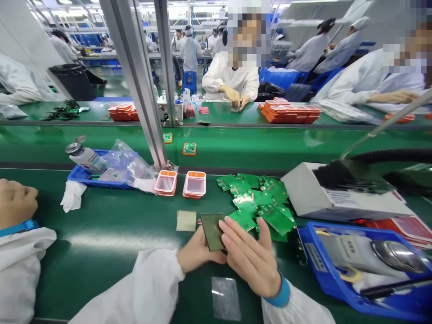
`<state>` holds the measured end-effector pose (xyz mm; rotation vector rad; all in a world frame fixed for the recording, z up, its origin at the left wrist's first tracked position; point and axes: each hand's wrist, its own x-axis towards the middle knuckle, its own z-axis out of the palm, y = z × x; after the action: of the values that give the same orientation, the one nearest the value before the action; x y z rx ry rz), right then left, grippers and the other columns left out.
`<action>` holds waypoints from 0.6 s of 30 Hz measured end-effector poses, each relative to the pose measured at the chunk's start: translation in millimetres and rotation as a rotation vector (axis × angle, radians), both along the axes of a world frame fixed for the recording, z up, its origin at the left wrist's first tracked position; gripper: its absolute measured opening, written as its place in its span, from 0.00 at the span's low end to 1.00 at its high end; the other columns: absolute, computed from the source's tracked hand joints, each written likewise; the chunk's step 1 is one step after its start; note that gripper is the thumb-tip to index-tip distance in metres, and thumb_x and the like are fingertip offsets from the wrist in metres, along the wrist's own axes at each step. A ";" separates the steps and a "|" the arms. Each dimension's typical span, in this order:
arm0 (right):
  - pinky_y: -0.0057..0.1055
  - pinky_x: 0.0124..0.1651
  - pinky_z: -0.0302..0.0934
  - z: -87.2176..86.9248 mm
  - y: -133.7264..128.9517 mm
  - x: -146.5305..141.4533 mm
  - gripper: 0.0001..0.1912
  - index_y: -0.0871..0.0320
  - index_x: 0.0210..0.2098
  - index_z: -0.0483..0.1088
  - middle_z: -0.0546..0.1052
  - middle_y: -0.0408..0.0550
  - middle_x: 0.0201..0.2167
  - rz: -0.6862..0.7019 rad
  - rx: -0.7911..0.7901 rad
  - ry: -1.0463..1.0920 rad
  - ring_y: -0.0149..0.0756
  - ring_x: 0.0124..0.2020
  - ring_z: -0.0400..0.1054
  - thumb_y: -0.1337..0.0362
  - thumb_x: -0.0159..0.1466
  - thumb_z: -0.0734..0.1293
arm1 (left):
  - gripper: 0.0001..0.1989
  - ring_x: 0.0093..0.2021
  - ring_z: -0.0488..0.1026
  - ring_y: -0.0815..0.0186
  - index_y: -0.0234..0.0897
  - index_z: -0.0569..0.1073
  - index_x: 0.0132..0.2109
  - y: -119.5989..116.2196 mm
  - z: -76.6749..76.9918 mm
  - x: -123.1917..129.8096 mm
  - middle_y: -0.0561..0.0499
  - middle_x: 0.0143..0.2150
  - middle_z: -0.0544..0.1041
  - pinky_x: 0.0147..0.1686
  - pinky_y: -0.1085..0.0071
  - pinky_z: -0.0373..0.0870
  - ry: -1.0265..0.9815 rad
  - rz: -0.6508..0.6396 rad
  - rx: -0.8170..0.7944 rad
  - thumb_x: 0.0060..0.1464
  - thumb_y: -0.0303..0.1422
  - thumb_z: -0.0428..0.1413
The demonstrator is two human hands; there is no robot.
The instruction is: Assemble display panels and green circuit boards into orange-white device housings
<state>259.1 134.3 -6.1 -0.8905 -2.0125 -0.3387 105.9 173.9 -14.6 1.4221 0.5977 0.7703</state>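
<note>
My left hand (202,253) holds a dark, rectangular glass panel (212,231) from below, its fingers partly hidden under it. Stretched fingers of my right hand (249,258) lie across the panel's right edge, with the thumb apart and raised. Just left of the panel, a small stack of pale square sheets (186,221) rests on the green bench. Behind my right hand lies a loose pile of green circuit boards (259,200). A clear plastic film (226,298) lies flat on the bench between my forearms.
Two stacks of orange-and-white frames (195,184) stand behind the sheets. At right are a blue tray (313,265) and a white box (303,191); another blue tray (96,181) stands left. A co-worker's hand (15,204) rests far left. Circuit boards (189,149) lie on the green belt.
</note>
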 end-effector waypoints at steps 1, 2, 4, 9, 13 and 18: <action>0.50 0.71 0.36 2.3 -2.7 -1.1 0.13 0.63 0.47 0.71 0.78 0.57 0.47 -0.036 0.046 -0.023 0.41 0.59 0.64 0.75 0.66 0.59 | 0.25 0.37 0.78 0.58 0.32 0.75 0.49 6.5 6.1 -6.9 0.44 0.35 0.79 0.38 0.64 0.74 -0.019 -0.060 -0.065 0.47 0.44 0.56; 0.50 0.71 0.36 3.6 -4.6 -3.0 0.12 0.64 0.43 0.72 0.79 0.56 0.44 -0.051 0.079 -0.037 0.40 0.59 0.63 0.75 0.67 0.58 | 0.28 0.38 0.78 0.56 0.30 0.74 0.50 12.5 10.8 -13.3 0.41 0.36 0.79 0.39 0.63 0.74 -0.044 -0.120 -0.133 0.48 0.46 0.53; 0.49 0.71 0.35 5.0 -5.9 -6.9 0.14 0.64 0.39 0.73 0.80 0.55 0.41 -0.050 0.103 -0.049 0.40 0.59 0.63 0.75 0.68 0.56 | 0.32 0.43 0.77 0.53 0.27 0.74 0.52 21.7 15.1 -23.8 0.37 0.41 0.79 0.44 0.60 0.72 -0.143 -0.237 -0.342 0.46 0.48 0.54; 0.49 0.70 0.39 5.7 0.5 -9.7 0.13 0.66 0.39 0.74 0.80 0.56 0.43 -0.011 0.060 -0.098 0.42 0.59 0.64 0.77 0.66 0.57 | 0.34 0.45 0.76 0.61 0.35 0.75 0.52 25.1 5.1 -35.6 0.44 0.46 0.79 0.46 0.72 0.69 -0.409 -0.267 -0.797 0.33 0.37 0.71; 0.53 0.69 0.44 5.5 9.9 -9.5 0.08 0.66 0.40 0.73 0.80 0.58 0.41 0.045 0.055 -0.028 0.44 0.53 0.72 0.73 0.61 0.65 | 0.30 0.44 0.77 0.64 0.38 0.77 0.48 25.3 2.7 -35.5 0.47 0.45 0.79 0.44 0.74 0.70 -0.420 -0.188 -0.773 0.34 0.34 0.72; 0.62 0.60 0.57 4.7 16.4 -9.1 0.16 0.59 0.47 0.70 0.79 0.58 0.44 0.103 -0.185 0.454 0.47 0.49 0.72 0.70 0.59 0.66 | 0.30 0.47 0.77 0.57 0.35 0.76 0.50 28.6 9.3 -25.9 0.42 0.44 0.80 0.49 0.66 0.69 -0.299 -0.280 -0.628 0.38 0.38 0.70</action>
<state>250.0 150.6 -1.4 -0.8809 -1.6732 0.1051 80.0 202.6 -5.3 0.7697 0.3500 0.4944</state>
